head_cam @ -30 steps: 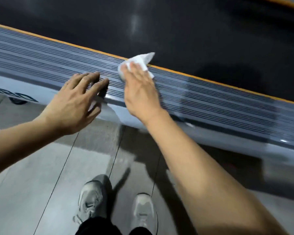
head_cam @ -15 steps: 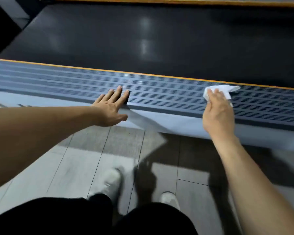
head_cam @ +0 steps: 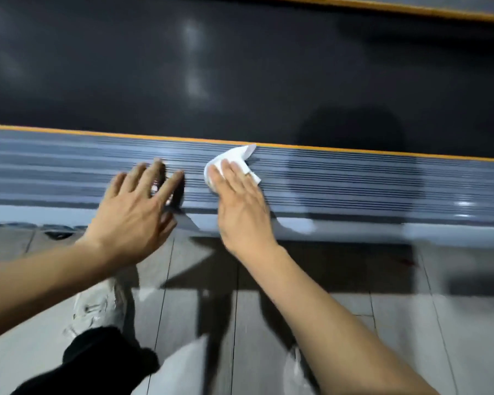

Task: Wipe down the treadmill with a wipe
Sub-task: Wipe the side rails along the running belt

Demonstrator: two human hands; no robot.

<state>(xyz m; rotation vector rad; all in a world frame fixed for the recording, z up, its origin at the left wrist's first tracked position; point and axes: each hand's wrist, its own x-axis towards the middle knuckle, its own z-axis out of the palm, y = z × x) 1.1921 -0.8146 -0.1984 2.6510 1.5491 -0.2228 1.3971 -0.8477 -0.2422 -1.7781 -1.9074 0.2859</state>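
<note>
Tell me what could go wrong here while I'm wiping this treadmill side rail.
The wipe sits bunched under your right hand, one corner sticking out toward the orange strip, so it may skip grooves in the ribbed side rail. Your left hand is spread on the same rail, possibly smudging it. You're leaning over, so a slip could tip you.

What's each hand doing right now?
Left hand: open, fingers spread over the side rail, holding nothing.
Right hand: open, flat fingers pressing the wipe on the rail.

White wipe [head_cam: 231, 160], grey ribbed side rail [head_cam: 354, 178], orange stripe [head_cam: 354, 151], black belt [head_cam: 240, 67].
</note>
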